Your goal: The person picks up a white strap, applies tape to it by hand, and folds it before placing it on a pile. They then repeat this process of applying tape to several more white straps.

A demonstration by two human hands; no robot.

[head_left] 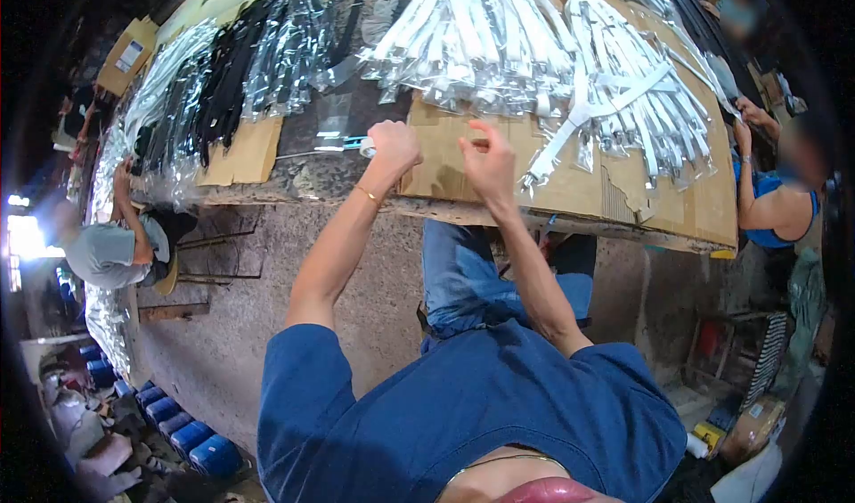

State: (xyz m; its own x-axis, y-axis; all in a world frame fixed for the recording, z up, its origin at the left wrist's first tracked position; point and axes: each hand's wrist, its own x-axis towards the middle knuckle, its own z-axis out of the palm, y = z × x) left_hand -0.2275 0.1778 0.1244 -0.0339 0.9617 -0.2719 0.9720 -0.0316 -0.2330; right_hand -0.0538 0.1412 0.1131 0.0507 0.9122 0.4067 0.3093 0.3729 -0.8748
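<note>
My left hand point(393, 144) is closed in a fist just above the front edge of the table. Right beside it, on its left, shows a small white roll point(367, 148); what the fist holds is hidden. A blue-handled tool point(353, 141) lies by the roll. My right hand point(489, 159) hovers over a cardboard sheet point(436, 154), its fingers curved and thumb and forefinger apart, with nothing visible in them. Close to its right lie white straps in clear plastic sleeves point(557, 151), part of a large fanned-out pile point(481, 36).
Black straps point(233, 80) in plastic lie at the table's left. A person in grey point(111, 249) sits at left; another in blue point(775, 205) works at right. Blue containers point(214, 454) line the floor at lower left. A metal-framed rack point(726, 352) stands at lower right.
</note>
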